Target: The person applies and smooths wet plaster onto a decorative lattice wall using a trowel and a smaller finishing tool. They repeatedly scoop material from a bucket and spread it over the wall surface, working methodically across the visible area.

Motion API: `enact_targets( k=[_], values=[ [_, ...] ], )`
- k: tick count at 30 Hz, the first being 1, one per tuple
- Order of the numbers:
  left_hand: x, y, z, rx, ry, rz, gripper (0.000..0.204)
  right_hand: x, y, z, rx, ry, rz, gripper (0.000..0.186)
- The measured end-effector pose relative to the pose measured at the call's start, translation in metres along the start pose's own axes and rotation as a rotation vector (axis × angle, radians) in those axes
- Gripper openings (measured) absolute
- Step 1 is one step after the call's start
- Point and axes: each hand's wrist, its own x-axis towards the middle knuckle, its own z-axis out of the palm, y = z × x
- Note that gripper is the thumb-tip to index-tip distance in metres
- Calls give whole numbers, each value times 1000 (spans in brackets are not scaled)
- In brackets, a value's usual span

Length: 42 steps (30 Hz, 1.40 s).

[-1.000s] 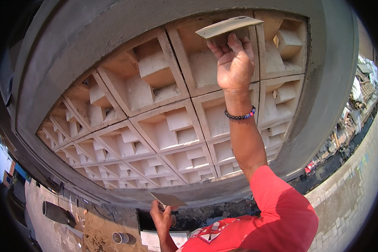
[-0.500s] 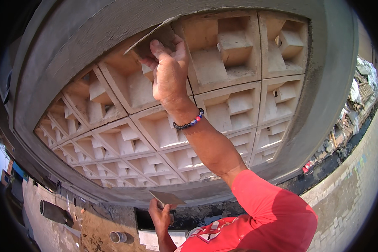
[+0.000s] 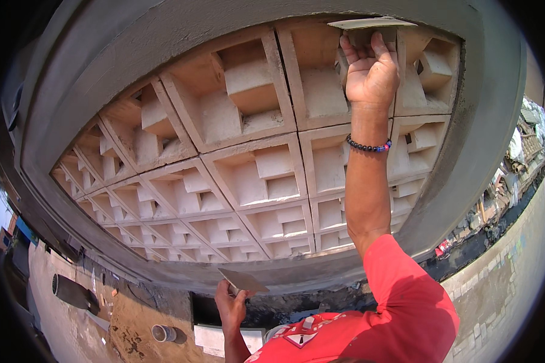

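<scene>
My right hand (image 3: pixel 372 71), with a beaded bracelet on the wrist, is raised high, fingers gripping the underside of a flat plastering trowel (image 3: pixel 371 23). The trowel lies along the inner edge of the grey plastered border (image 3: pixel 124 57) around a grid of pale, square breeze blocks (image 3: pixel 251 166); whether it touches the plaster is hard to tell. Low in the view, my left hand (image 3: pixel 229 307) holds a flat grey board (image 3: pixel 243 281) by its edge, near the border's lower band.
A dark trench (image 3: pixel 345 302) runs below the wall. At lower left are sand (image 3: pixel 136 339), a bucket (image 3: pixel 163 333), a dark cylinder (image 3: pixel 71 291) and a pale slab (image 3: pixel 218 340). Piled debris (image 3: pixel 524 139) and paving (image 3: pixel 493 290) lie to the right.
My right hand with the trowel swung left along the top edge, then back right, ending farther right than a second ago. My left hand and board stay low, almost unmoved.
</scene>
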Motion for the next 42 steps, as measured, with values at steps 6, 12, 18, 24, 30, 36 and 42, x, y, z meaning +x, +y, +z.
enact_targets(
  k=[6,12,18,24,30,36,42],
  values=[
    [-3,-10,-7,-37,53,13,33,-42,56,48,87,47,61,39],
    [-14,-29,-19,-64,136,-45,29,-108,115,98,57,59,187,34],
    [-20,-30,-29,-63,210,-32,31,-182,177,144,173,-32,437,31],
    [-20,-38,-33,-92,203,-70,31,-202,121,100,45,-315,579,43],
    [-5,-61,-28,-101,87,-66,34,-91,-9,28,-582,-266,-213,41],
    [22,-40,-17,-68,-31,-9,34,32,-78,1,-1244,-139,-688,36],
    [34,-43,-11,-114,-44,25,31,50,-43,9,-1364,-90,-749,39]
  ],
)
